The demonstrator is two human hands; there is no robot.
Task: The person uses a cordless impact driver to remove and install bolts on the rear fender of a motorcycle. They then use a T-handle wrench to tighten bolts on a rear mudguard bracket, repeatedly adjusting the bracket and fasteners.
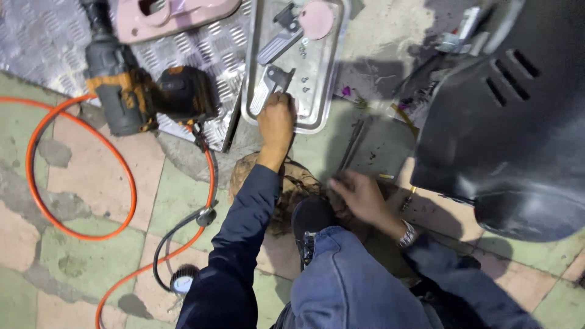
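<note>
Metal tray holds loose screws so they stay together; your left hand curls its fingers closed on a grey lever inside it, while your right hand, fingers spread, rests below the tray.

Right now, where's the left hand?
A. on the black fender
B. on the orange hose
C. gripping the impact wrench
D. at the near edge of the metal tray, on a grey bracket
D: the left hand rests at the near rim of the metal tray, fingers on the grey bracket; the impact wrench lies untouched beside it.
</note>
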